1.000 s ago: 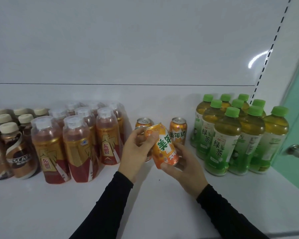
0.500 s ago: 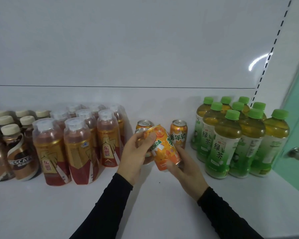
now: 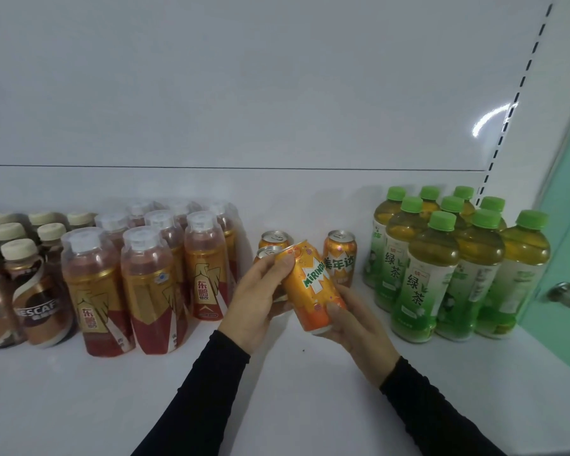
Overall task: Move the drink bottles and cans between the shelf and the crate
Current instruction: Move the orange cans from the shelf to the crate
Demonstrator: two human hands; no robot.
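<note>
An orange Mirinda can [image 3: 313, 286] is tilted in the air just above the white shelf [image 3: 79, 390], its top leaning left. My left hand [image 3: 259, 296] pinches the can's top end with thumb and fingers. My right hand [image 3: 359, 320] cups its bottom end from below. Behind them three more orange cans stand on the shelf: one at the back left [image 3: 274, 239], one partly hidden by my left hand [image 3: 266, 252], one to the right [image 3: 340, 256].
Several green tea bottles [image 3: 422, 281] stand in a group at the right. Several red-and-gold drink bottles [image 3: 148, 284] fill the left middle, and brown Nescafe bottles [image 3: 35, 291] stand at the far left. A green door with a metal knob [image 3: 568, 295] borders the right side.
The can has been turned in my hands, so the Mirinda logo now faces me instead of the Chinese lettering. Both hands stay at about the same place.
</note>
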